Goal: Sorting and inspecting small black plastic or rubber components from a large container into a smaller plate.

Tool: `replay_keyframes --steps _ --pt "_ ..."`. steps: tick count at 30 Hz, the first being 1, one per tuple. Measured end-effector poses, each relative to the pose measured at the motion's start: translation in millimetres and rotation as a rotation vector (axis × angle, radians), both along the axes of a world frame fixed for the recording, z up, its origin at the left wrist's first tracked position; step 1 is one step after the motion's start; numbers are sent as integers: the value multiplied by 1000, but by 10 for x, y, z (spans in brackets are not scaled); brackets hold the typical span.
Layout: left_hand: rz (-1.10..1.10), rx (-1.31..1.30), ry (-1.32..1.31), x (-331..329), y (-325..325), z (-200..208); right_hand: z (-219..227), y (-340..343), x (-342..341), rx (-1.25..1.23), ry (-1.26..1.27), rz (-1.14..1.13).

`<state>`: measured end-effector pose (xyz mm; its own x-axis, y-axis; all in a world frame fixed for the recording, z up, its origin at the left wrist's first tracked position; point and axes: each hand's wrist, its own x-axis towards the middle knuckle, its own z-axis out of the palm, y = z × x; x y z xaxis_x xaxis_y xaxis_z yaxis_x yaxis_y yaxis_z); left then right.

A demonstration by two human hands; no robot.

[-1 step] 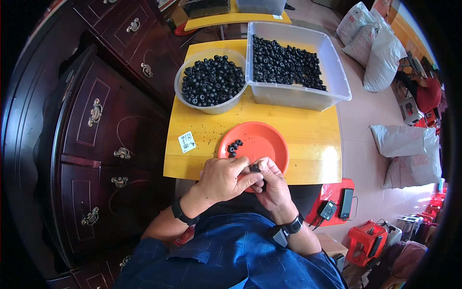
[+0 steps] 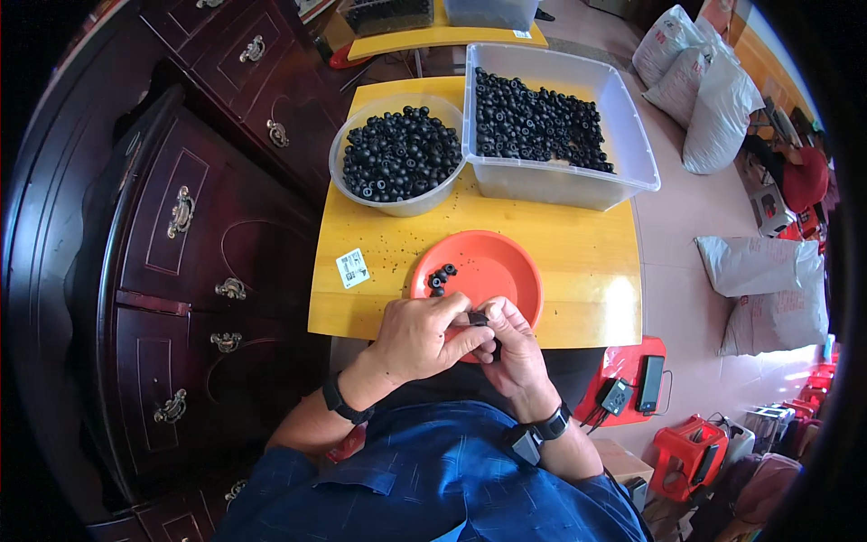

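Note:
Over the near rim of an orange plate, my two hands meet fingertip to fingertip. Between them is a small black round part, mostly covered by the fingers. My left hand is closed, with its thumb and forefinger pinching the part from the left. On the other side, the closed fingers of my right hand grip it too. More black shows under the right fingers, but its shape is hidden. Several small black ring-shaped pieces lie at the plate's left side.
Behind the plate, a round tub and a large clear bin hold many black pieces. A white label and dark crumbs lie on the yellow table. Dark cabinets stand left; white sacks and a red stool are right.
The whole view has shifted very slightly. Both hands keep the same grip on the black part.

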<state>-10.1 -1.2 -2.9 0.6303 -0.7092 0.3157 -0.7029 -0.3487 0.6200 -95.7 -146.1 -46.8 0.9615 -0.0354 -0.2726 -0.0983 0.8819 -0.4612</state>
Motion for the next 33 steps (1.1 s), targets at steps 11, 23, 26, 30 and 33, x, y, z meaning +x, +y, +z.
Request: replay_keyframes --steps 11,23,26,30,33 --pt "172 -64 34 495 15 342 -64 -51 -5 176 160 115" --pt "35 66 167 138 -25 283 -135 -132 38 387 181 60" --pt "7 124 201 -97 -69 126 -216 -112 56 453 -25 145" --pt "-10 189 78 -196 -74 -56 -143 -28 85 381 108 97" --pt "4 267 38 -220 -101 -62 -171 -21 62 394 64 100"
